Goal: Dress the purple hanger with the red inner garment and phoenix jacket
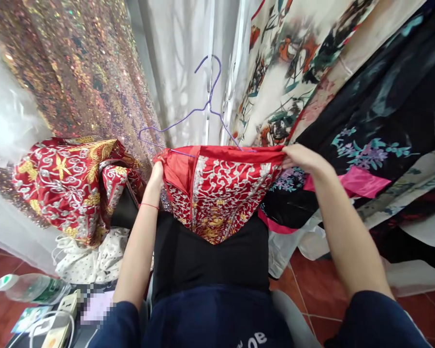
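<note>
A red embroidered skirt-like garment [228,193] with silver scrollwork and gold motifs is stretched out above my lap. My left hand [158,170] grips the left end of its plain red waistband. On the other side, my right hand [297,157] pinches the waistband's right end. A purple wire hanger [209,104] stands behind the garment, hook upward; its lower bar passes partly behind or inside the red fabric, and I cannot tell which. The opening at the upper left shows the red lining.
At left, another red and gold embroidered garment [72,183] lies heaped above a white dotted cloth bag [94,256]. A plastic bottle [32,288] and a power strip [67,304] sit lower left. Sequined fabric [94,63] and black floral garments [384,111] hang around me.
</note>
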The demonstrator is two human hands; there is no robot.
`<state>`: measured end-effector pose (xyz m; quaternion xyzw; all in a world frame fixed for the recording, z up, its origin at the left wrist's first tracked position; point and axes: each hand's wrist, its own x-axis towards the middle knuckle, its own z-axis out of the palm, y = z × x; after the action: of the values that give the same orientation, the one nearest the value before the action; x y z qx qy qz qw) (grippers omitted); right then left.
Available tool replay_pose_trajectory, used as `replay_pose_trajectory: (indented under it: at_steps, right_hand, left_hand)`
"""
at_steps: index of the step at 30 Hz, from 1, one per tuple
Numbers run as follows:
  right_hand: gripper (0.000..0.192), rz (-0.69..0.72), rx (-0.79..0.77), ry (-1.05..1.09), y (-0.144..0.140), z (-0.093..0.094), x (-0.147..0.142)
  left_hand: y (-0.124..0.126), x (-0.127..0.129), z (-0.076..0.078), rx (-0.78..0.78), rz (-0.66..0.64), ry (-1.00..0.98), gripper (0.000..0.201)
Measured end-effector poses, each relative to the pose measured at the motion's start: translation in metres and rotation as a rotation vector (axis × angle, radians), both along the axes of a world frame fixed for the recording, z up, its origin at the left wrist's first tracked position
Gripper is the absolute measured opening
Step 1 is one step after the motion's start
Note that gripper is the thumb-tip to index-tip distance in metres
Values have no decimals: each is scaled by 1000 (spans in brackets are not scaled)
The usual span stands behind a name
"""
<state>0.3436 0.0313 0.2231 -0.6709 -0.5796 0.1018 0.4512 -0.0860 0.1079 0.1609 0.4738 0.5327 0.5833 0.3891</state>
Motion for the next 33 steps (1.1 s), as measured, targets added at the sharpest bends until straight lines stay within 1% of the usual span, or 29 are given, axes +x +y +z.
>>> replay_pose_trajectory:
  at_steps: [3,5,7,8,9,10,11,12,14,16,17,18,19,20,21,22,24,25,26,28,29,30,31,33]
  right_hand:
    - [35,72,-88,116,-11,-26,-4]
    - [37,147,-66,288,-21,-42,-6]
    - [35,294,-63,459,-31,-55,-8]
    - [39,376,-78,502,-37,-59,-10]
    - [48,441,-91,518,-43,-62,-11]
    - [57,477,-95,510,-48,-64,-13]
    - [62,488,-90,485,-53,-65,-15]
    - [61,479,-71,454,-58,-66,-17]
    - [52,440,-19,388,-65,-69,-22]
    - [46,402,17,325,-72,-74,-26]
    - [45,383,27,295,-75,-76,-28]
    - [44,362,35,268,-78,-79,-30]
    - [44,342,40,244,-81,-81,-32]
    - [44,322,48,224,-85,-83,-35]
    - [44,309,57,207,-88,-84,-38]
    - [43,306,65,191,-91,-84,-42]
    - [42,324,75,160,-97,-83,-51]
    - [40,345,75,150,-100,-81,-56]
    - [39,369,71,143,-103,-79,-61]
    - [37,415,57,132,-109,-76,-70]
    - [39,426,52,124,-112,-75,-73]
    - [43,428,48,114,-115,-75,-76]
    - [45,422,45,104,-117,-75,-76]
    - [44,397,33,105,-121,-77,-75]
  left_hand:
    - [-10,3,2,43,17,69,26]
    - [-17,2,8,78,38,130,17]
    - [-27,-2,17,111,61,258,9]
    - [-33,-3,22,114,61,342,12]
    - [-40,-5,28,108,40,435,19]
    - [-47,-6,33,88,-12,535,25]
    - [-55,-7,39,54,-95,629,31]
    - [-63,-8,44,6,-215,703,36]
    - [-80,-11,56,-113,-524,800,43]
    - [-95,-13,68,-222,-846,838,46]
    - [-103,-14,75,-247,-973,850,47]
    - [-110,-15,82,-248,-1068,872,49]
    - [-118,-15,88,-223,-1128,907,52]
    - [-126,-12,93,-173,-1158,947,53]
    - [-134,-8,96,-106,-1158,986,53]
    - [-142,-1,97,-26,-1127,1025,54]
    - [-154,21,91,136,-986,1121,60]
    - [-157,34,83,203,-861,1178,69]
    - [-156,48,73,237,-748,1269,81]
    - [-148,72,49,227,-576,1433,105]
    - [-140,81,36,194,-538,1489,109]
    - [-132,87,23,161,-547,1519,103]
    - [-124,91,13,96,-579,1548,90]
    - [-112,93,-3,7,-591,1563,66]
